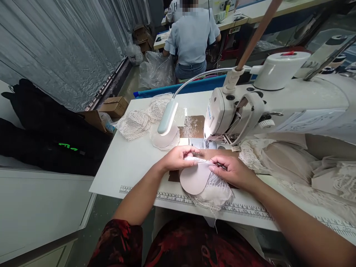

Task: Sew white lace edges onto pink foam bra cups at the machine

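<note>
A pale bra cup with lace (195, 180) is held up just in front of the sewing machine's needle area, its smooth rounded side facing me and lace hanging below. My left hand (179, 157) pinches its upper edge between thumb and fingers. At the right end of that edge, my right hand (229, 170) is closed on the fabric. A small dark metal tool (219, 165), like thread snips, sticks out from the right fingers; most of it is hidden. The white sewing machine (222, 115) stands directly behind, its needle apart from the cup.
More lace cups (136, 124) lie at the table's left. A lamp (168, 116) on a bendable neck overhangs them. Lace fabric (294, 167) is heaped at right under the machine arm. A printed ruler (178, 199) runs along the front edge. A person (191, 37) sits beyond.
</note>
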{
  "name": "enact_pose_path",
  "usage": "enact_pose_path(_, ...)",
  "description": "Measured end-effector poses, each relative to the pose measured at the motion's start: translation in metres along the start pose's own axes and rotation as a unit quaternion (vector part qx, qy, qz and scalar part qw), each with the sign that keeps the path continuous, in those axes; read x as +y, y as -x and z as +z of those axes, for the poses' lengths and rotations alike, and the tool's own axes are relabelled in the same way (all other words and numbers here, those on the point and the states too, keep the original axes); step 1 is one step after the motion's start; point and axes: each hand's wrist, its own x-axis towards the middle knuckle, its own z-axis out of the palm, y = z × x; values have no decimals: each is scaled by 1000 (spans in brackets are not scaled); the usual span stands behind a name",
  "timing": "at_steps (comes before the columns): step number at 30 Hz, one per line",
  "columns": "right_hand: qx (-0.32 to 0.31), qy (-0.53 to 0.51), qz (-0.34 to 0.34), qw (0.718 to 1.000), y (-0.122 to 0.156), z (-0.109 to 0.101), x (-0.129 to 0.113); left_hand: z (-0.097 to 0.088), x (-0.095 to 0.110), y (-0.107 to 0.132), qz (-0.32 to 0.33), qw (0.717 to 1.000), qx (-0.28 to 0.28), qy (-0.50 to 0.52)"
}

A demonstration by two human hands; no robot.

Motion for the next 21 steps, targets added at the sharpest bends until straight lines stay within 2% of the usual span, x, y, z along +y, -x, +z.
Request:
enact_pose_path(10, -12, 2, 14, 1000, 0, 0, 5, -24, 12, 19, -3, 999, 32, -10)
enact_pose_path(13, -12, 5, 8, 1000, 0, -1, 7, -30, 21, 34, 2, 994, 97, -40)
enact_pose_path(15, -9, 2, 1, 1000, 0, -1, 9, -33, 27, 45, -31, 988, 124, -82)
enact_pose_path(18, 2, -3, -4, 1000, 1, 0, 12, -30, 28, 55, -127, 983, 81, -104)
enact_pose_path(21, 14, -7, -6, 1000, 2, 0, 15, -19, 20, 54, -190, 982, 14, -22)
